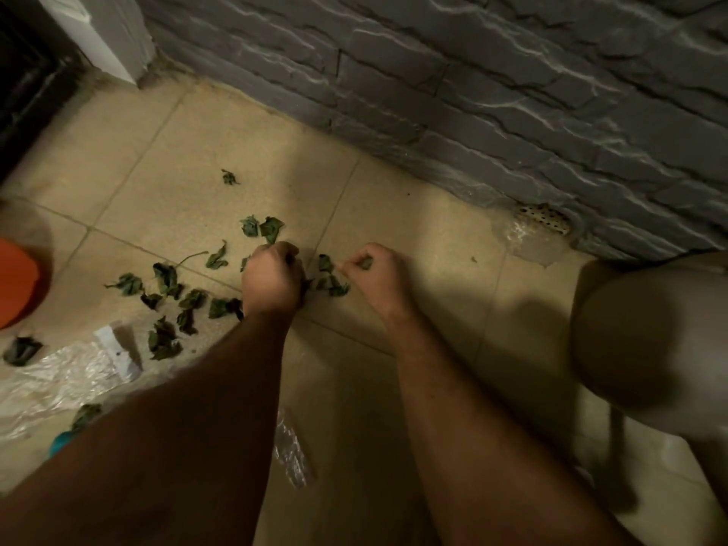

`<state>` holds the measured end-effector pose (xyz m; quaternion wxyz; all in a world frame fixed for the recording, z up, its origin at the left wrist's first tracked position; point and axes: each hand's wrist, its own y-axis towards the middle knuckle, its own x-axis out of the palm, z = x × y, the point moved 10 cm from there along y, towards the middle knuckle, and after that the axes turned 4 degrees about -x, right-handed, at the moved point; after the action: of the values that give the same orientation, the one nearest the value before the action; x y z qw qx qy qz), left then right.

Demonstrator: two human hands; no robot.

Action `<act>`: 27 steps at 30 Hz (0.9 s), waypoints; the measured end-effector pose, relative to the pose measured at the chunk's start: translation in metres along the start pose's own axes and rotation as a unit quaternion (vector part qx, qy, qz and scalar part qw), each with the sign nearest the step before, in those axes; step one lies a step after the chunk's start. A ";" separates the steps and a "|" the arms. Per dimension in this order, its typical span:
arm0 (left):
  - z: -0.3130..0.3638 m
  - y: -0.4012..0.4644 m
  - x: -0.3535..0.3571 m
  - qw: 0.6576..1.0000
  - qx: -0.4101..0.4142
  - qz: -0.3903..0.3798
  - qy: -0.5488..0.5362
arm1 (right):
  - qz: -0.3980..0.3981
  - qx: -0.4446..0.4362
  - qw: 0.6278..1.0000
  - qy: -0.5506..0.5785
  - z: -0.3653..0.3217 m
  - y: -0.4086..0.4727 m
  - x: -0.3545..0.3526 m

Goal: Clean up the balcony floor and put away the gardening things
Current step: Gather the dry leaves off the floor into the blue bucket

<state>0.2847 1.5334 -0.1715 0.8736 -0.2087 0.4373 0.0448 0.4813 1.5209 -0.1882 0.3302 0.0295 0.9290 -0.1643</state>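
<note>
Several wilted dark green leaves (169,289) lie scattered over the beige tiled floor (177,151), mostly left of my hands. My left hand (272,279) is down on the floor with its fingers curled round a clump of leaves. Close to its right, my right hand (378,275) pinches a single small leaf (366,264) between thumb and fingers. A few more leaves (333,283) sit on the tile between the two hands. One stray leaf (228,177) lies farther out toward the wall.
A grey stone-pattern wall (472,72) runs along the far side, with a perforated drain cover (545,218) at its foot. An orange container (15,281) stands at the left edge. Crumpled clear plastic (67,372) lies at the lower left. My knee (646,340) is at the right.
</note>
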 end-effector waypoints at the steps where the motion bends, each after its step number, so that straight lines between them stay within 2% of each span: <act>1: -0.002 0.000 -0.008 0.999 -0.020 0.026 -0.017 | -0.008 -0.007 1.000 -0.010 -0.004 -0.001 0.004; 3: -0.006 -0.003 -0.025 0.995 -0.054 0.071 -0.048 | -0.002 -0.013 1.000 -0.026 -0.011 0.001 0.007; 5: -0.010 -0.004 -0.035 0.989 -0.085 0.078 -0.095 | -0.005 -0.011 0.999 -0.050 -0.019 0.007 0.012; 8: -0.024 -0.005 -0.038 0.980 -0.122 0.045 -0.151 | -0.056 -0.014 0.990 -0.126 -0.033 0.015 0.025; 10: -0.030 -0.010 -0.034 0.982 -0.120 0.010 -0.143 | -0.067 -0.008 0.990 -0.122 -0.038 0.020 0.022; 13: -0.029 -0.022 -0.023 0.991 -0.095 -0.035 -0.087 | -0.038 0.074 0.995 0.048 -0.030 0.017 0.004; 16: -0.019 -0.030 -0.004 0.994 -0.070 -0.077 -0.035 | -0.028 0.163 0.954 0.249 -0.011 -0.002 -0.002; 18: -0.013 -0.036 0.008 0.994 -0.040 -0.101 -0.007 | -0.025 0.182 0.939 0.290 -0.001 -0.013 -0.004; 20: -0.011 -0.039 0.015 0.994 -0.025 -0.105 0.020 | -0.026 0.192 0.943 0.270 0.009 -0.022 -0.005; 22: -0.011 -0.036 0.014 0.995 -0.020 -0.094 0.032 | -0.032 0.180 0.963 0.200 0.013 -0.025 -0.003; 25: -0.013 -0.028 0.007 0.997 -0.036 -0.072 -0.002 | -0.059 0.094 0.991 0.076 -0.002 -0.020 0.006; 27: -0.017 -0.026 -0.004 0.997 -0.051 -0.044 -0.039 | -0.090 0.018 0.996 -0.005 -0.017 -0.020 0.018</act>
<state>0.2765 1.5037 -0.1692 0.8794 -0.2698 0.3906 0.0367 0.4533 1.5069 -0.1815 0.3183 -0.0493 0.9231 -0.2099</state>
